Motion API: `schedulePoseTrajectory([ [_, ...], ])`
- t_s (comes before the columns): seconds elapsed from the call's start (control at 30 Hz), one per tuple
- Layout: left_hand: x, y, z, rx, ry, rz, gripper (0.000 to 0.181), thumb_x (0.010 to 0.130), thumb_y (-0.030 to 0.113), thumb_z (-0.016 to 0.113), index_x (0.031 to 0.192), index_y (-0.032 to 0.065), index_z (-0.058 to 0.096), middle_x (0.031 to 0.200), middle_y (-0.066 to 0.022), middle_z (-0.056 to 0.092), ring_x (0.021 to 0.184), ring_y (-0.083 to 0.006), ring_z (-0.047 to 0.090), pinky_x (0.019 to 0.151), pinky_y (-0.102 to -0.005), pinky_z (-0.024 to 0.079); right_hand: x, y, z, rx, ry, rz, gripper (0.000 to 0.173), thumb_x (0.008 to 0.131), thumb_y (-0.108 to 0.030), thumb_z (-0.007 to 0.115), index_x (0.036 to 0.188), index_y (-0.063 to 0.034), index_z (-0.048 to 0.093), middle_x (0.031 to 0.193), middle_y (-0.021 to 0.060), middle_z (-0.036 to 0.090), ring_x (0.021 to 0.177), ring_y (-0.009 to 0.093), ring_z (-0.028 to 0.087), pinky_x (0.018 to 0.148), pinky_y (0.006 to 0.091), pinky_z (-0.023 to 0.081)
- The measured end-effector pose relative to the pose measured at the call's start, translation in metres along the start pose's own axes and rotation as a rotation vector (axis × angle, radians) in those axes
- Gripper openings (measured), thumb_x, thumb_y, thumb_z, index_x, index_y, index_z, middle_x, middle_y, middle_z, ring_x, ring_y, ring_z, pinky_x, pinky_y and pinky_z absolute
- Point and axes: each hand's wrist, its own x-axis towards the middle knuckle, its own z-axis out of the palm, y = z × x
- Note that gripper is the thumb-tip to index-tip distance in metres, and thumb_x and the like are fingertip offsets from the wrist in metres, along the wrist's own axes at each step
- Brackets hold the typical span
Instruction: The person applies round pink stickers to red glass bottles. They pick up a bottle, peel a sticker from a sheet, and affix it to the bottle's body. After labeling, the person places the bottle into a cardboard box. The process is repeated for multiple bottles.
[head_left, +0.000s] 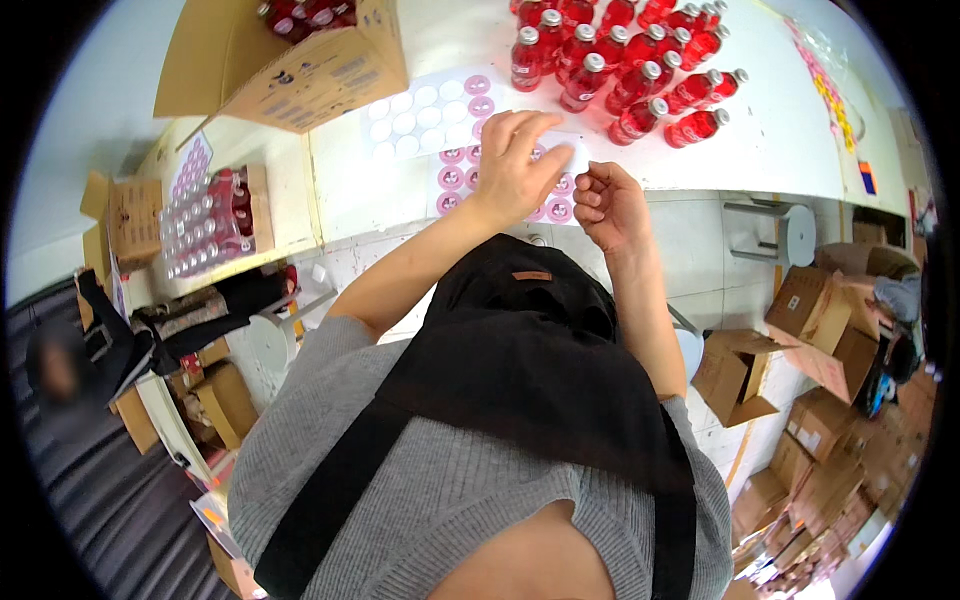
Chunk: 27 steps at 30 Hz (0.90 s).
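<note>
A round white sticker is pinched at its lower edge by the fingertips of my right hand. Beside it, the thumb of my left hand meets or overlaps the sticker; whether it grips is unclear. My left fingers spread over a sheet of round pink stickers at the table's front edge. Behind lies a second sheet, mostly white circles, with pink stickers along its right side. Several bottles of red drink with silver caps stand beyond my hands.
An open cardboard box with bottles stands at back left. A wrapped pack of bottles sits farther left on the white table. A person is at far left. Stools and cardboard boxes stand on the floor.
</note>
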Motion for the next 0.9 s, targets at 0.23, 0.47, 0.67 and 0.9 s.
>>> schedulePoseTrajectory([
  [0.23, 0.031, -0.017, 0.001, -1.013, -0.148, -1.069, 0.015, 0.072, 0.009, 0.07, 0.084, 0.0001, 0.069, 0.113, -0.0077, 0.056, 0.099, -0.0209, 0.054, 0.082, -0.0317, 0.043, -0.011, -0.012, 0.003, -0.744, 0.133, -0.824, 0.039, 0.08, -0.019, 0.067, 0.113, -0.0012, 0.057, 0.103, 0.0083, 0.058, 0.09, 0.015, 0.055, 0.067, 0.0263, 0.047],
  [0.47, 0.016, -0.048, 0.017, -1.49, -0.552, -1.359, 0.046, 0.069, -0.002, 0.058, 0.115, 0.0023, 0.058, 0.116, -0.0068, 0.055, 0.103, -0.0141, 0.052, 0.082, -0.0303, 0.044, 0.002, 0.003, 0.033, -1.511, 0.329, -1.624, 0.017, 0.062, -0.002, 0.069, 0.079, -0.0066, 0.068, 0.101, 0.0125, 0.055, 0.092, 0.03, 0.052, 0.078, 0.0365, 0.042],
  [0.67, 0.027, -0.125, 0.077, -0.31, -0.087, -0.815, 0.062, 0.069, 0.018, 0.072, 0.122, -0.0005, 0.046, 0.118, -0.0191, 0.053, 0.116, -0.0277, 0.046, 0.09, -0.0404, 0.043, -0.031, -0.004, 0.032, -1.15, 0.462, -1.625, 0.013, 0.07, -0.001, 0.069, 0.082, -0.0042, 0.065, 0.105, 0.0122, 0.053, 0.098, 0.027, 0.052, 0.084, 0.0353, 0.042],
  [0.9, 0.065, -0.17, 0.117, -0.169, -0.098, -0.618, 0.039, 0.073, 0.025, 0.072, 0.1, 0.0002, 0.06, 0.086, -0.0124, 0.065, 0.08, -0.0306, 0.062, 0.079, -0.0382, 0.049, -0.028, -0.002, 0.002, -0.969, 0.415, -1.368, 0.033, 0.077, -0.005, 0.064, 0.11, -0.0069, 0.059, 0.116, 0.0114, 0.048, 0.106, 0.023, 0.049, 0.089, 0.0336, 0.041],
])
